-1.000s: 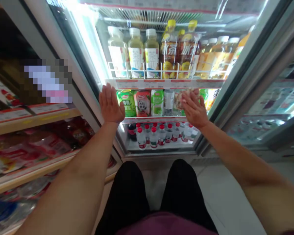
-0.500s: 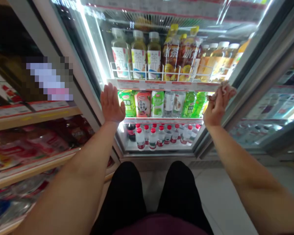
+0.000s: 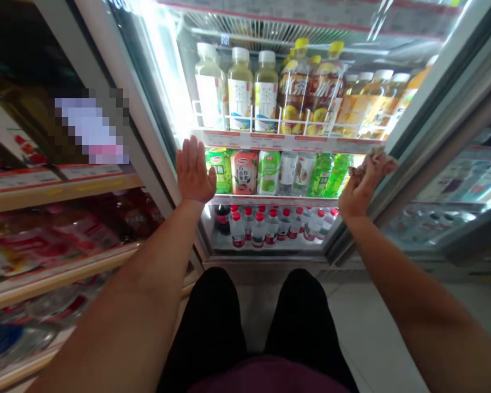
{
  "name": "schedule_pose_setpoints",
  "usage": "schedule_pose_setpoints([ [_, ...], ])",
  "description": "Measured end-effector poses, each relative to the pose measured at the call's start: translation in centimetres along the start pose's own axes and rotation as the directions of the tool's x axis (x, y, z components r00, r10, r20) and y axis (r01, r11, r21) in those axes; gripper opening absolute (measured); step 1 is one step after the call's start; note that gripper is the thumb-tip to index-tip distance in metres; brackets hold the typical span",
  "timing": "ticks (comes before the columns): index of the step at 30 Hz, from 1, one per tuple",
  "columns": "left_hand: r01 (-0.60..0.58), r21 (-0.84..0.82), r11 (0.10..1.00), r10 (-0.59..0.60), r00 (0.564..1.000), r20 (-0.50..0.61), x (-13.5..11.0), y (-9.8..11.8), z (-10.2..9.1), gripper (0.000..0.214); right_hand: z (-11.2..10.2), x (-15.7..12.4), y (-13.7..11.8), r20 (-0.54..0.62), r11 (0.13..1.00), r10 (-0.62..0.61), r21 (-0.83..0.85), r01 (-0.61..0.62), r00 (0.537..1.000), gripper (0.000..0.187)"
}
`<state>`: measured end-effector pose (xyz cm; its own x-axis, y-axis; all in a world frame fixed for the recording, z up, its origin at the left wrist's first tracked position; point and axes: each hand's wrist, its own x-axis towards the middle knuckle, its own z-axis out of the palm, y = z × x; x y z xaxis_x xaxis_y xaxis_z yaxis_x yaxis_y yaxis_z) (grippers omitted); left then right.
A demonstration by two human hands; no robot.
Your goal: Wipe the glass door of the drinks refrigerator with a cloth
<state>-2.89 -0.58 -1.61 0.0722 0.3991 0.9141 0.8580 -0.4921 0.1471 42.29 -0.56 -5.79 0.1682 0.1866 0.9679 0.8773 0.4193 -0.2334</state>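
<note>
My left hand (image 3: 195, 172) lies flat with its fingers stretched upward against the left side of the glass door (image 3: 265, 143) of a lit drinks cooler. On the right side of the same door, my right hand (image 3: 358, 191) presses a crumpled, pale brownish cloth (image 3: 374, 164) to the glass beside the metal frame (image 3: 396, 158). Behind the glass, the middle shelf bears green bottles (image 3: 323, 174) and a red-labelled bottle (image 3: 244, 172). Tea bottles (image 3: 240, 90) with white caps stand one shelf higher.
Small red-capped water bottles (image 3: 258, 232) fill the cooler's bottom. To the left are open wooden-edged shelves (image 3: 65, 191) with packed drinks. Another cooler door (image 3: 437, 180) stands on the right. My knees (image 3: 216, 300) are close below, above a tiled floor (image 3: 364, 322).
My right hand and the cloth have moved slightly down the glass. The whole view has shifted a little, so the left hand and bottles appear further right.
</note>
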Motion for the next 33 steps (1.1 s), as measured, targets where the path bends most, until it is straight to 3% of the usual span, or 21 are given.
schedule_pose_setpoints([
  [3,-0.027,0.014,1.000,0.027,1.000,-0.006,0.0,-0.1,0.1,0.086,0.3,-2.4,-2.4,0.076,0.984,-0.174,-0.016,0.176,0.982,0.051],
  [5,-0.047,0.044,0.998,0.047,0.999,-0.008,-0.1,-0.2,0.1,0.082,0.5,-4.5,-3.9,0.176,0.947,-0.318,0.016,0.320,0.932,0.052],
  [7,-0.054,0.063,0.997,0.055,0.999,-0.001,-0.1,-0.2,0.1,0.077,0.8,-5.2,-5.1,0.198,0.911,-0.409,0.038,0.410,0.891,0.054],
  [9,-0.066,0.053,0.996,0.065,0.998,0.008,-0.2,-0.2,0.1,0.075,1.4,-4.3,-6.2,0.193,0.901,-0.433,0.050,0.432,0.881,0.055],
  [12,-0.092,0.017,0.996,0.092,0.996,0.003,-0.2,-0.4,0.2,0.076,2.5,-2.3,-8.1,0.247,0.929,-0.369,0.058,0.366,0.896,0.054],
  [15,-0.110,0.027,0.994,0.111,0.994,-0.004,-0.2,-0.7,0.4,0.076,3.3,-2.9,-10.5,0.329,0.938,-0.343,0.068,0.341,0.880,0.054],
  [20,-0.108,0.031,0.994,0.108,0.994,-0.006,-0.2,-1.1,0.6,0.074,4.5,-4.5,-14.3,0.392,0.804,-0.594,0.262,0.534,0.702,0.062],
  [22,-0.110,0.038,0.993,0.111,0.994,-0.014,-0.1,-1.1,0.6,0.073,5.3,-2.9,-16.0,0.377,0.809,-0.588,0.270,0.522,0.716,0.064],
  [25,-0.136,0.075,0.988,0.138,0.990,-0.019,0.1,-0.9,0.5,0.070,6.7,0.2,-18.6,0.360,0.858,-0.513,0.242,0.453,0.779,0.061],
  [28,-0.109,0.059,0.992,0.111,0.994,-0.018,-0.7,-0.8,0.3,0.068,7.7,0.5,-20.2,0.334,0.877,-0.479,0.214,0.430,0.812,0.060],
  [30,-0.071,0.034,0.997,0.071,0.997,-0.002,-2.2,-0.8,0.2,0.067,7.8,-1.1,-20.3,0.339,0.868,-0.496,0.221,0.445,0.800,0.061],
  [33,-0.040,0.035,0.999,0.036,0.995,0.089,-5.2,-1.5,0.1,0.065,7.5,-3.2,-19.7,0.367,0.801,-0.598,0.276,0.530,0.713,0.063],
])
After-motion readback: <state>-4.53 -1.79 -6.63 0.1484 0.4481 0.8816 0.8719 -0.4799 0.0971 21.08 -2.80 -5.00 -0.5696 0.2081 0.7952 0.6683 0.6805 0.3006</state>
